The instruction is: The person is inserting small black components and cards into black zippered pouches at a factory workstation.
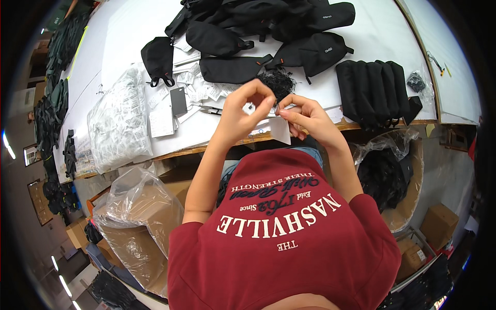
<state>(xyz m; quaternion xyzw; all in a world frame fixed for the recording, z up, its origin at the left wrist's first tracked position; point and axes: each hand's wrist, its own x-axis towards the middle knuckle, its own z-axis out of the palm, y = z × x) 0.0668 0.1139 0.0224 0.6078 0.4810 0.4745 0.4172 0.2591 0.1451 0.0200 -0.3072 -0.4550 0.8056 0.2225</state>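
Close together at the table's front edge, both my hands are raised in a pinch. My left hand has thumb and index fingertip pressed together; what they hold is too small to make out. The fingertips of my right hand close on the top of a white paper tag, which hangs down below them. Just behind the fingers lies a tangled bunch of thin black strings. Near my left wrist, a pair of thread snips rests on the table beside a dark grey card.
Black pouches are heaped across the far side of the white table. A clear bag of white labels stands at left, loose tags beside it. Rolled black pouches sit at right. Plastic-lined cartons flank me below.
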